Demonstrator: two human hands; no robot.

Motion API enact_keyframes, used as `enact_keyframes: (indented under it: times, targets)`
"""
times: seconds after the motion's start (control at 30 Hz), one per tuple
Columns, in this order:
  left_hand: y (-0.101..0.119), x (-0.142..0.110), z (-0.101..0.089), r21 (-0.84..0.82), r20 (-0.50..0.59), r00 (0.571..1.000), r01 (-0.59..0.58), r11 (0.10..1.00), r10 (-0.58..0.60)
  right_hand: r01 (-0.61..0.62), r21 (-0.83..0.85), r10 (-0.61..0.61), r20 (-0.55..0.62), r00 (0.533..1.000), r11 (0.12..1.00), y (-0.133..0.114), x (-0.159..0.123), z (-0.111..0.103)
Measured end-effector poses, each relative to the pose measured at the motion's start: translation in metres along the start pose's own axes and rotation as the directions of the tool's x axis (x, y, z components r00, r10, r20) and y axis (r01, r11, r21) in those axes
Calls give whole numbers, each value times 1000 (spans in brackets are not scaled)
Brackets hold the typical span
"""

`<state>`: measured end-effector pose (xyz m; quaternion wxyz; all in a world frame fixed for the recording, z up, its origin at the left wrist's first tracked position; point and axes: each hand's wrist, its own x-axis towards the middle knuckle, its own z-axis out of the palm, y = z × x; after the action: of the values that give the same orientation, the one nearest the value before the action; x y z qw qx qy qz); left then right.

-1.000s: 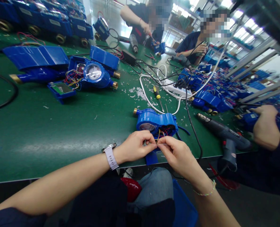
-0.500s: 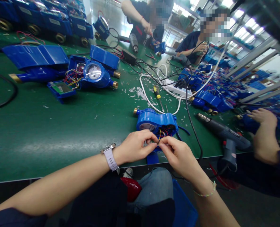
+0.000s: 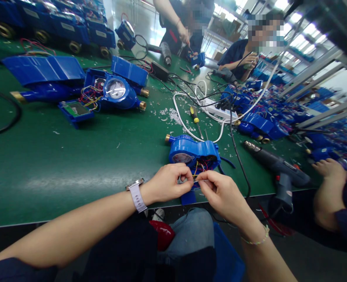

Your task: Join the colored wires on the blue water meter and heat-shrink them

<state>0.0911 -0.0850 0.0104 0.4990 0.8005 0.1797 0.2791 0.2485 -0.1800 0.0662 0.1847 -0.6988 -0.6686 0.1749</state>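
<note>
A blue water meter (image 3: 187, 149) with a brass pipe end lies near the bench's front edge, its wiring compartment open towards me. Coloured wires (image 3: 202, 165) come out of that compartment between my hands. My left hand (image 3: 173, 180), with a watch on the wrist, is closed in a pinch at the wires. Opposite it, my right hand (image 3: 217, 190) pinches a thin light-coloured wire (image 3: 197, 180) between thumb and forefinger. The fingertips are a small gap apart. What lies inside the left fingers is mostly hidden.
On the green bench (image 3: 88, 164) lie a yellow-black screwdriver (image 3: 195, 115), a white power strip (image 3: 217, 109) and a heat gun (image 3: 279, 164). Another opened meter (image 3: 114, 92) sits at the left. A co-worker's hand (image 3: 330, 170) is at the right; other people work across the bench.
My fingertips have drawn slightly apart, with the thin wire showing between them. At the right, the co-worker's hand has moved down towards the bench edge. The meter before me stays put.
</note>
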Motion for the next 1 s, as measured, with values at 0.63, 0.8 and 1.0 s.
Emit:
enact_keyframes:
  times: [0.63, 0.8, 1.0]
  targets:
    - [-1, 0, -1, -15, 7, 1000, -21, 1000, 21, 107, 14, -106, -38, 994, 994, 0, 3, 4]
    - [-1, -1, -3, -33, 4, 1000, -22, 999, 22, 102, 50, -101, -25, 995, 994, 0, 3, 2]
    - [5, 2, -9, -51, -35, 999, 35, 998, -37, 110, 149, -69, -256, 964, 983, 2, -4, -4]
